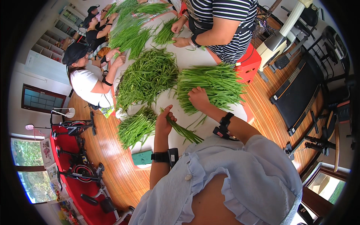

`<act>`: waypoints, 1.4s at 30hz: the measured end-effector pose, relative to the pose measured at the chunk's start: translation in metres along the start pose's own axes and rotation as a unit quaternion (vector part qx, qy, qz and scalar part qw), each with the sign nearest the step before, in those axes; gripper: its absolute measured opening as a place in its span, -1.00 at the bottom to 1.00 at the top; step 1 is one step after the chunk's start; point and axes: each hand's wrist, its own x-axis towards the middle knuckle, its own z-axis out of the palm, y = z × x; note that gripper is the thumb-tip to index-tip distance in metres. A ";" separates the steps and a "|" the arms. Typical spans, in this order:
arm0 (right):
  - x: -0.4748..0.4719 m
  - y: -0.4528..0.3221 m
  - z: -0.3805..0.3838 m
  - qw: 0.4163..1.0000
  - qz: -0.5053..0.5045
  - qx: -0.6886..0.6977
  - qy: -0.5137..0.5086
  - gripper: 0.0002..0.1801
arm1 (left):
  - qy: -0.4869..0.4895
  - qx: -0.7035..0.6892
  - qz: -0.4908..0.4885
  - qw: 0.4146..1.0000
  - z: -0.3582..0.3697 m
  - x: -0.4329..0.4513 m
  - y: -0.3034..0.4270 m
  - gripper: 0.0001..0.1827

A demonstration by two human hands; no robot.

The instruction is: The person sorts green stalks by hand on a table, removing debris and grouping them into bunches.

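Note:
My left hand (164, 122) is closed around a small bunch of long green stalks (184, 132), likely garlic chives. Their pale ends rise above my fist and the leafy ends hang toward my blouse. At the near edge of a large laid-out pile of stalks (211, 84) is my right hand (199, 98), its fingers curled against the greens. Whether it pinches a stalk is hidden. Left of my left hand lies a smaller stack of cut stalks (136, 126). Beyond it spreads a tangled heap of loose leaves (147, 74).
A green box (142, 158) lies at the white table's (166, 99) near left corner. A person in stripes (222, 25) handles greens across from me; another in white (90, 81) works at left. A red stool (250, 63), a treadmill (299, 90) and exercise bikes (81, 168) stand around.

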 end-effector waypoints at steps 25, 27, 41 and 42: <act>-0.003 -0.005 0.016 0.996 -0.019 -0.080 -0.046 -0.93 | 0.001 -0.007 0.004 1.000 -0.006 -0.009 -0.005 -0.71; 0.000 0.001 0.006 0.997 0.020 0.006 -0.071 -0.93 | 0.005 -0.001 0.001 1.000 -0.007 -0.010 -0.005 -0.71; 0.002 -0.061 -0.049 0.916 -0.034 0.397 -0.043 -0.67 | -0.005 0.063 0.024 0.998 0.009 0.007 -0.013 -0.69; 0.001 -0.058 -0.052 0.918 -0.018 0.383 -0.098 -0.69 | -0.014 0.068 0.031 0.997 0.004 0.007 -0.013 -0.68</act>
